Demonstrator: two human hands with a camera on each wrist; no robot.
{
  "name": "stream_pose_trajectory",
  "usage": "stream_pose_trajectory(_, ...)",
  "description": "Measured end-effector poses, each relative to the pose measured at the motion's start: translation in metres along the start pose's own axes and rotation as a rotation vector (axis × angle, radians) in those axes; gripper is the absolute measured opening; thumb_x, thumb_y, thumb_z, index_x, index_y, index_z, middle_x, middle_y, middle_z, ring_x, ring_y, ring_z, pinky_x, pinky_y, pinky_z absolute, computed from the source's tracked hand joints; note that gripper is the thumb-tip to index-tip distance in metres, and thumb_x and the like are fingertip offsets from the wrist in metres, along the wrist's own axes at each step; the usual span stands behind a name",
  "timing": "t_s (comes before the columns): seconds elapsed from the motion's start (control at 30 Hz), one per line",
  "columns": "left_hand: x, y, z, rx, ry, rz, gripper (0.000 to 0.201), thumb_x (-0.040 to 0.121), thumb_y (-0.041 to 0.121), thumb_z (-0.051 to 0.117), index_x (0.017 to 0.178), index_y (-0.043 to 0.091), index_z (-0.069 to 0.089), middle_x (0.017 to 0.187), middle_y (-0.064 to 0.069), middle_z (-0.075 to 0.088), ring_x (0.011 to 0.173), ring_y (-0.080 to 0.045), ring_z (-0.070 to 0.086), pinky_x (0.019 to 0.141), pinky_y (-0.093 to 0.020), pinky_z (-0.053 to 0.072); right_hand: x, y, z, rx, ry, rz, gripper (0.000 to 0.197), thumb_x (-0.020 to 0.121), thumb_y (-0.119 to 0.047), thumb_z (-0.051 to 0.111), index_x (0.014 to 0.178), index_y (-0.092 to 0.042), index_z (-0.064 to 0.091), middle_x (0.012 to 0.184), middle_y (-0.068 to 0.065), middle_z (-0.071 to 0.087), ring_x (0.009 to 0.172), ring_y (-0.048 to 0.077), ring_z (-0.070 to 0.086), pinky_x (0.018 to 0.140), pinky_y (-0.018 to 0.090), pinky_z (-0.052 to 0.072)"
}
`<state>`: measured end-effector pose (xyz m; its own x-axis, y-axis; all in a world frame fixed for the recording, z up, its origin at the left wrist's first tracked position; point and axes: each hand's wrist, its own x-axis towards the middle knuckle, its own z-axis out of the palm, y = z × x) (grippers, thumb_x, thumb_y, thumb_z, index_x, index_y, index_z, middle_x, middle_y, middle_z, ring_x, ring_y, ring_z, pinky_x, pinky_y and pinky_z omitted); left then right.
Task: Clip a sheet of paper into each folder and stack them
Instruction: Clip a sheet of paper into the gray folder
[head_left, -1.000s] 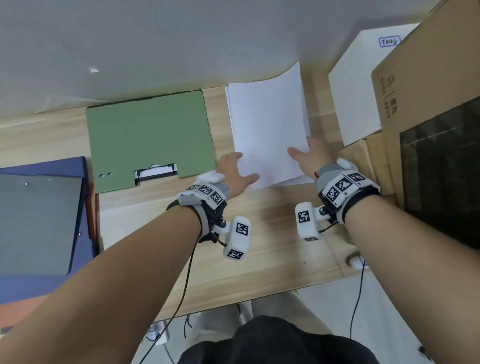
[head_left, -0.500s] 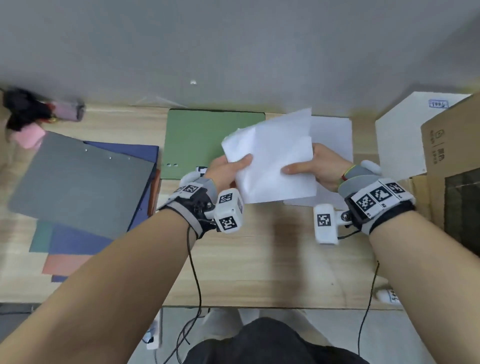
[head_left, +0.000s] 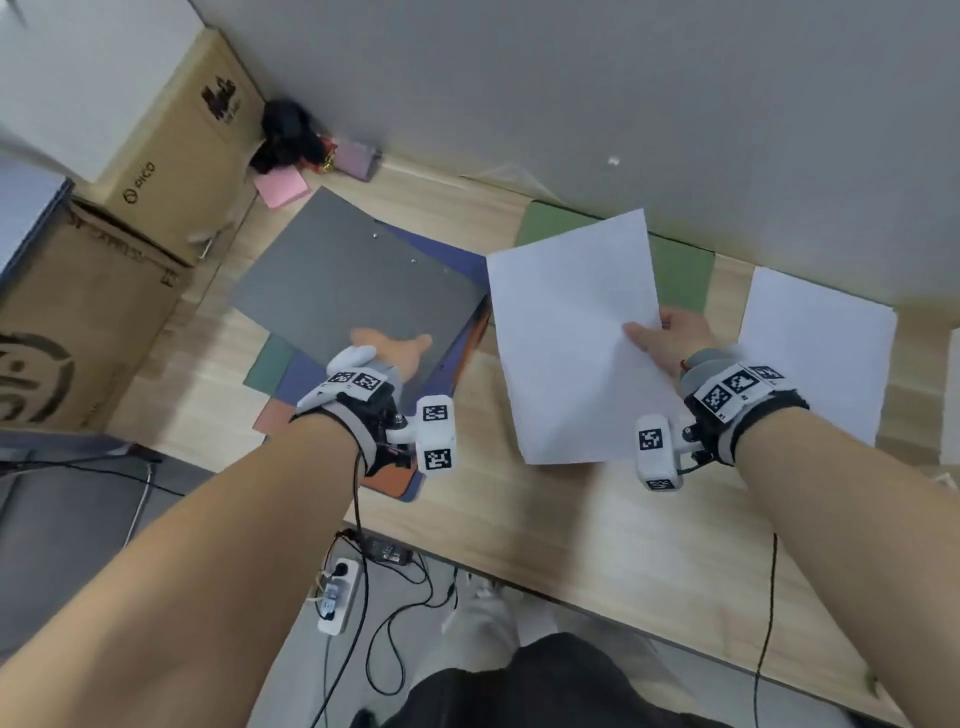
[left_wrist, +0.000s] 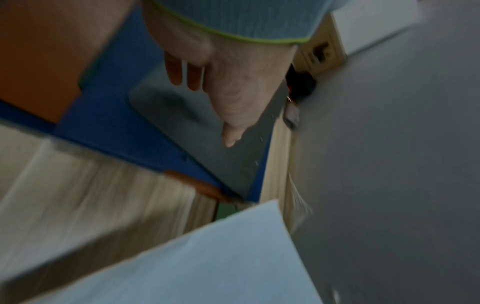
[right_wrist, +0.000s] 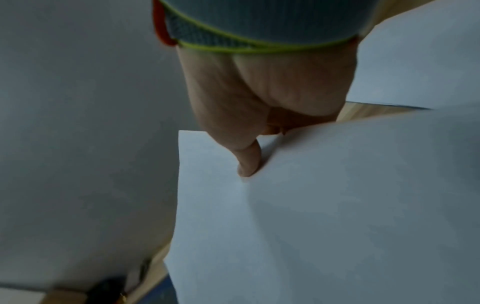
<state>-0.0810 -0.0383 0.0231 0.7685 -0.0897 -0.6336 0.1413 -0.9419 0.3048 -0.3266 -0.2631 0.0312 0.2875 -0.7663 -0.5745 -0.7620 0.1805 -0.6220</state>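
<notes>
Head view shows the right hand (head_left: 670, 340) pinching a single sheet of paper (head_left: 574, 338) by its right edge, thumb on top and fingers hidden underneath, so that the sheet is held above the wooden desk (head_left: 597, 525) and covers part of a green folder (head_left: 680, 275) lying near the wall. Right wrist view agrees — the thumb (right_wrist: 246, 162) presses down on the upper face of the sheet, which bows slightly around it. To the right of that hand a stack of white paper (head_left: 826, 338) lies flat on the desk. The left hand (head_left: 389, 353) is spread over the near corner of a grey folder (head_left: 343, 291), fingers straight and relaxed, gripping nothing; left wrist view shows its thumb (left_wrist: 231, 123) and two fingertips just at the grey surface, though blur makes it unclear whether they actually touch. The grey folder tops a loose pile — a blue folder (head_left: 457, 260) directly beneath it, with an orange folder (head_left: 395, 483) and a green edge showing lower down, all fanned at different angles. Cardboard boxes (head_left: 156, 156) stand at the left end of the desk, with a pink pad (head_left: 283, 189) and a dark object beside them near the wall. A power strip (head_left: 337, 597) with cables lies on the floor below the desk edge.
</notes>
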Motion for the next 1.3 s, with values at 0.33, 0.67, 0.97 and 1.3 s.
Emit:
stream_pose_trajectory(0.33, 0.057, -0.038, -0.027, 0.146, -0.218, 0.015, 0.079, 0.090, 0.056, 0.063, 0.148, 0.007, 0.041, 0.146, -0.019, 0.050, 0.132, -0.037, 0.051, 0.110, -0.045, 0.042, 0.004, -0.011, 0.044, 0.072, 0.034, 0.090, 0.020, 0.092, -0.032, 0.067, 0.102, -0.014, 0.068, 0.099, 0.007, 0.071, 0.089, 0.029, 0.068, 0.085, 0.044, 0.057)
stream_pose_trajectory(0.67, 0.075, -0.027, -0.022, 0.471, -0.117, -0.065, 0.081, 0.073, 0.075, 0.063, 0.129, 0.019, 0.046, 0.121, -0.011, 0.043, 0.114, -0.024, 0.047, 0.079, -0.034, 0.039, 0.016, -0.039, 0.060, 0.259, -0.115, 0.122, 0.019, 0.092, -0.023, 0.068, 0.108, -0.013, 0.068, 0.111, 0.010, 0.072, 0.099, 0.032, 0.069, 0.089, 0.048, 0.057)
stream_pose_trajectory(0.97, 0.068, -0.015, 0.001, 0.491, 0.000, 0.015, 0.102, 0.061, 0.041, 0.093, 0.135, 0.009, 0.030, 0.139, -0.015, 0.038, 0.126, -0.031, 0.047, 0.095, -0.043, 0.046, 0.031, -0.046, 0.088, 0.000, -0.158, 0.122, 0.029, 0.095, -0.031, 0.061, 0.116, -0.011, 0.063, 0.125, 0.013, 0.066, 0.110, 0.034, 0.064, 0.099, 0.050, 0.051)
stream_pose_trajectory(1.3, 0.078, -0.012, 0.026, 0.224, -0.146, 0.047, 0.083, 0.069, 0.070, 0.070, 0.118, 0.003, 0.061, 0.098, -0.010, 0.070, 0.088, -0.031, 0.068, 0.086, -0.045, 0.058, 0.028, -0.013, 0.107, -0.072, -0.197, 0.289, 0.061, 0.100, -0.038, 0.051, 0.151, -0.010, 0.031, 0.144, 0.008, 0.044, 0.105, 0.027, 0.043, 0.081, 0.035, 0.041)
